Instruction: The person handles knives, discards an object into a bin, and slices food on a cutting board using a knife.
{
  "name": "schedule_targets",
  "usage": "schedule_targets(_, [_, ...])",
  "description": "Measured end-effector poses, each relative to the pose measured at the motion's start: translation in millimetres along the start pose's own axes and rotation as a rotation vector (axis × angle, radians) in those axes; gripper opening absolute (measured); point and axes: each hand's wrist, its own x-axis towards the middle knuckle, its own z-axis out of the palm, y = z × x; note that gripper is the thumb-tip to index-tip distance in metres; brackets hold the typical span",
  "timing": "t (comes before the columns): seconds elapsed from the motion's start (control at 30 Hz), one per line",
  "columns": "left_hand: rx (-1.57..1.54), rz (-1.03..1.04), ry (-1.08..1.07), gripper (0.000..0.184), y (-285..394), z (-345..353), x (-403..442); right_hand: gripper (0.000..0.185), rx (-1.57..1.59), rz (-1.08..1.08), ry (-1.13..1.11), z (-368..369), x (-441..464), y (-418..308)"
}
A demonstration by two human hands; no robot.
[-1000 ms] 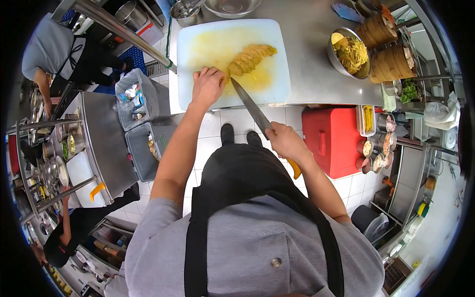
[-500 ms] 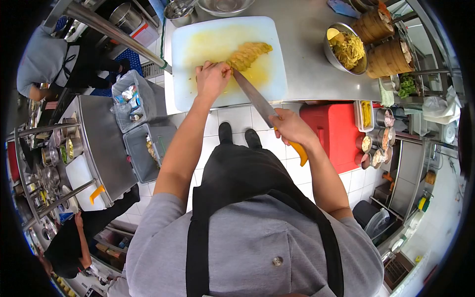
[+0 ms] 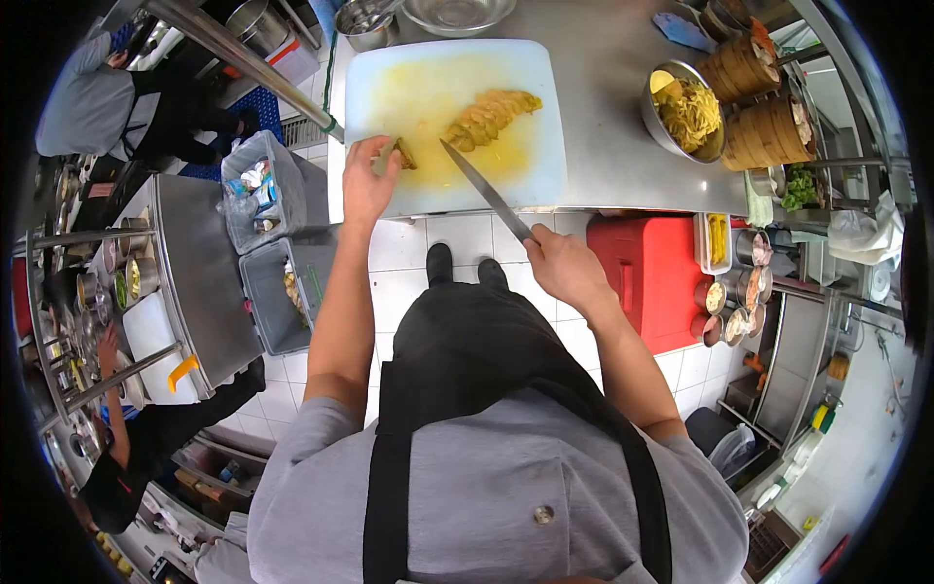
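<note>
My right hand [image 3: 569, 265] grips the handle of a large kitchen knife [image 3: 489, 193]. The blade points up and left, its tip by the near end of a row of yellow-brown sliced food [image 3: 491, 119]; its exact kind is unclear. This row lies on a white cutting board [image 3: 457, 56] stained yellow. Over the board's left edge, my left hand [image 3: 368, 185] has thumb and fingers closed about a small end piece [image 3: 406, 156] of the same food, apart from the row. Much of the knife handle is hidden by my hand.
Right of the board is a metal bowl [image 3: 720, 146] of shredded yellow food, with bamboo steamers [image 3: 769, 131] beyond. Metal bowls [image 3: 457, 15] stand behind. Below the counter are a red container [image 3: 647, 277] and grey bins [image 3: 277, 302]. Two other people [image 3: 88, 112] work at the left.
My left hand has moved left with the small end piece, away from the sliced row. The knife has shifted slightly left, and its orange handle end no longer shows.
</note>
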Motion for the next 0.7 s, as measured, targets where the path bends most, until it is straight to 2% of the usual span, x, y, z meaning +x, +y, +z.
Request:
schedule_targets(0.07, [-0.070, 0.086, -0.154, 0.034, -1, -4, -3, 0.029, -0.096, 0.031, -0.017, -1, 5, -6])
schedule_targets(0.17, [-0.110, 0.105, -0.186, 0.041, 6, 1, -9, 0.028, -0.165, -0.008, 0.008, -5, 4, 2])
schedule_targets(0.27, [-0.206, 0.020, -0.246, 0.042, 0, 14, -13, 0.027, -0.183, -0.041, -0.019, -4, 6, 3])
schedule_targets(0.33, [-0.173, 0.061, -0.259, 0.040, 7, 20, -19, 0.026, -0.205, -0.052, -0.036, 6, 12, -4])
schedule_targets(0.43, [-0.161, 0.005, -0.271, 0.038, 12, 23, -26, 0.026, -0.221, -0.072, -0.041, 35, 23, -5])
schedule_targets(0.53, [-0.206, 0.075, -0.238, 0.033, 6, 22, -28, 0.026, -0.241, -0.074, -0.058, 32, 19, -22])
schedule_targets(0.6, [-0.201, 0.207, -0.220, 0.029, 0, 21, -26, 0.029, -0.222, -0.080, -0.019, 30, 14, -29])
schedule_targets(0.7, [-0.195, 0.154, -0.288, 0.027, 2, 19, -21, 0.032, -0.242, -0.079, -0.038, 29, 10, -36])
